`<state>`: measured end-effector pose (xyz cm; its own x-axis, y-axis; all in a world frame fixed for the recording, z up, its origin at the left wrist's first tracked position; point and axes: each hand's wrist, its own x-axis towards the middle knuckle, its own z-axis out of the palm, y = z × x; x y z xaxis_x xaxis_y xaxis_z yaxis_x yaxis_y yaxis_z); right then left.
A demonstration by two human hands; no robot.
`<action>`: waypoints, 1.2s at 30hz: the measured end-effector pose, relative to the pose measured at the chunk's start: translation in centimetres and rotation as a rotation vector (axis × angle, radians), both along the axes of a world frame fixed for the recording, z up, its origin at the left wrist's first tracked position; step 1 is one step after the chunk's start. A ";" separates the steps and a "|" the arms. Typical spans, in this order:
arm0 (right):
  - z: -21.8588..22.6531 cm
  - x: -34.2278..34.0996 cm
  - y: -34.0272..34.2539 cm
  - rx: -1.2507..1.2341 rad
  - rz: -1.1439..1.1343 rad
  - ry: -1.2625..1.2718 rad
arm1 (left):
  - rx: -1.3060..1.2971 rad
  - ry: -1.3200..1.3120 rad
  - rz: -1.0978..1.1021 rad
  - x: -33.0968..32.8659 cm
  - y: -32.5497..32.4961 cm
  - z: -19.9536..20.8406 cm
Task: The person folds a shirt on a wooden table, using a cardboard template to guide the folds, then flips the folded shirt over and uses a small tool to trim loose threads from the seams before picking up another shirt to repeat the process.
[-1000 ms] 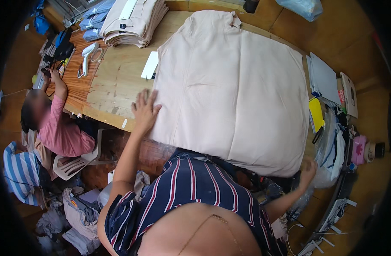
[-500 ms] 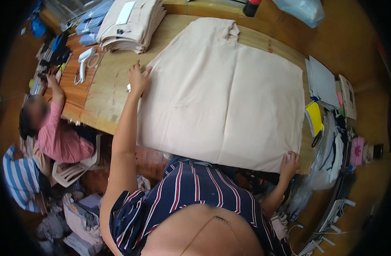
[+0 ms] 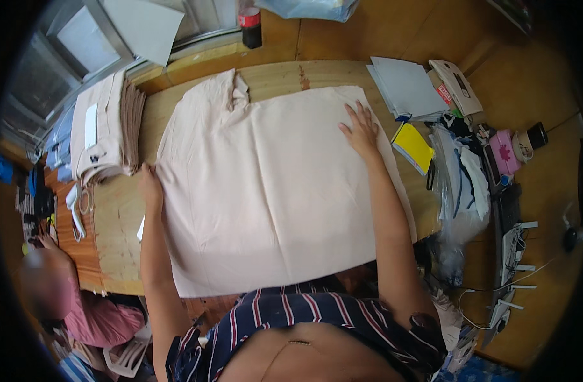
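Observation:
A large pale beige garment [image 3: 304,184] lies spread over the wooden table, a crease running down its middle. Its upper left part narrows and ends in a bunched edge. My right hand [image 3: 362,130] rests flat near the far right corner of the cloth, fingers spread. At the garment's left edge, my left hand [image 3: 151,188] is closed, apparently pinching the cloth's border; its fingers show only in part. The near edge of the garment reaches the table's front, close to my body.
A stack of folded beige garments [image 3: 103,127] stands at the far left, beside blue folded ones [image 3: 62,143]. A white handheld scanner [image 3: 75,207] lies near a seated person in pink [image 3: 103,318]. Papers [image 3: 406,89], a yellow packet [image 3: 412,148] and plastic-wrapped items line the right. A dark bottle [image 3: 250,28] stands behind.
My right hand has moved from the near right corner to the far right corner of the garment. My left hand stays at the left edge, its fingers now closed. The view has shifted.

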<state>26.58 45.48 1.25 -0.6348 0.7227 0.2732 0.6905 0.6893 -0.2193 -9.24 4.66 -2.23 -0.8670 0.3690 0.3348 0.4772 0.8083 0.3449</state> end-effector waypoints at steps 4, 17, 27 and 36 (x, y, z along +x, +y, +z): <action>-2.0 -2.6 5.6 -0.063 -0.199 -0.118 | -0.139 0.089 0.120 -1.5 -0.1 -0.5; 6.1 9.6 16.7 -0.159 -0.375 -0.486 | 0.155 0.208 -0.115 -2.3 -3.7 -1.5; 7.4 12.4 19.7 -0.113 -0.219 -0.248 | -0.413 -0.234 0.324 8.9 -18.5 0.2; 14.6 15.5 2.7 0.337 -0.421 1.052 | 0.030 0.070 0.208 16.9 -12.3 4.5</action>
<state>42.11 48.17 15.85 0.2878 0.6128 0.7360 0.4653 0.5822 -0.6667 7.67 -7.61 2.25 -0.8975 0.1737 0.4053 0.3252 0.8815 0.3423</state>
